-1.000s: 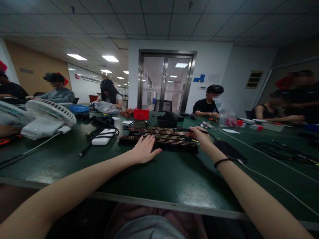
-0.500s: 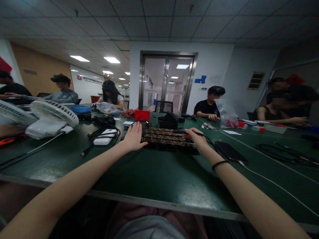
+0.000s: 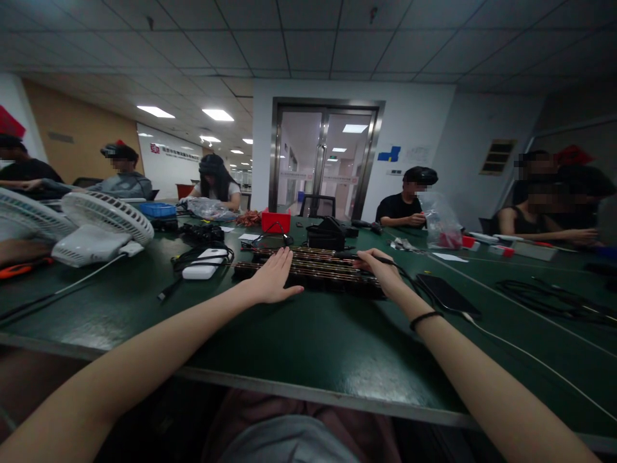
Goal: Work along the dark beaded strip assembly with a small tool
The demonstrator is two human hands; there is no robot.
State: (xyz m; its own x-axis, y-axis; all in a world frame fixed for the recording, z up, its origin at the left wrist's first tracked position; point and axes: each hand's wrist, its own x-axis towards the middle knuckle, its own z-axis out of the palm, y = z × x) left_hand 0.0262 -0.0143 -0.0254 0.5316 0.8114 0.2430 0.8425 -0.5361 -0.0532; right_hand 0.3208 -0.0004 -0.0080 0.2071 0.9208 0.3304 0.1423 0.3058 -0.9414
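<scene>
A row of long dark strips with copper-coloured lines (image 3: 328,269) lies side by side on the green table in front of me. My left hand (image 3: 274,278) rests flat across the strips, left of their middle, with its fingers stretched out and thumb apart. At their right end, my right hand (image 3: 378,269) is closed around a black pen-shaped tool (image 3: 345,255) that has a cable at its back. The tool's tip points left, just over the strips; whether it touches them I cannot tell.
A black phone (image 3: 447,294) on a white cable lies to the right. Left are a white power bank (image 3: 203,265) with black cables and a white fan (image 3: 103,222). Behind the strips stand a red bin (image 3: 276,222) and a black case (image 3: 325,235). Several people sit around the table.
My left hand has slid to the right along the strips, uncovering their left end. My right hand with the tool stays in nearly the same place.
</scene>
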